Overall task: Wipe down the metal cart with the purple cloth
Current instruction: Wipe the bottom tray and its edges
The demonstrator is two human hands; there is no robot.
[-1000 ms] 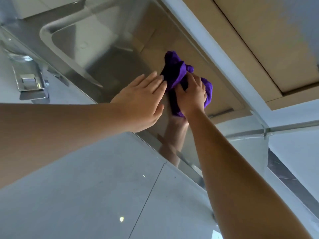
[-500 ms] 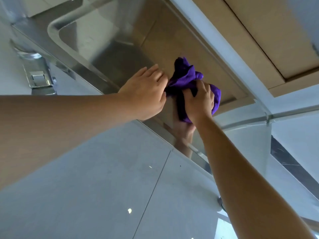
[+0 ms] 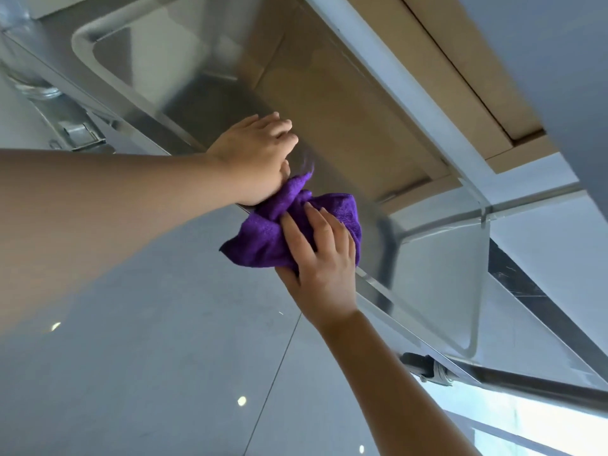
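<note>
1. The metal cart (image 3: 204, 103) fills the upper half of the head view, its shiny tray-like shelf running on a slant from the upper left to the lower right. Nothing lies in the shelf but the cloth and the hands, and its surface mirrors a tan panel above.
2. The purple cloth (image 3: 263, 235) is bunched into a loose wad at the cart's near edge, about midway along it, with part of it hanging over the rim toward the floor.
3. The right hand (image 3: 320, 258) lies on top of the cloth, its grip curled into the folds, the fingers bent and bunching the fabric against the rim.
4. The left hand (image 3: 255, 159) rests on the shelf surface just beside the cloth, toward the far-left end, its heel touching the purple fabric. Its fingers lie together and slightly bent, holding nothing; their tips are blurred.
5. A caster with a brake tab (image 3: 77, 134) shows under the cart's left end, and another wheel fitting (image 3: 427, 370) under the right end.
6. Below lies a glossy grey tiled floor (image 3: 148, 357) with small light spots.
</note>
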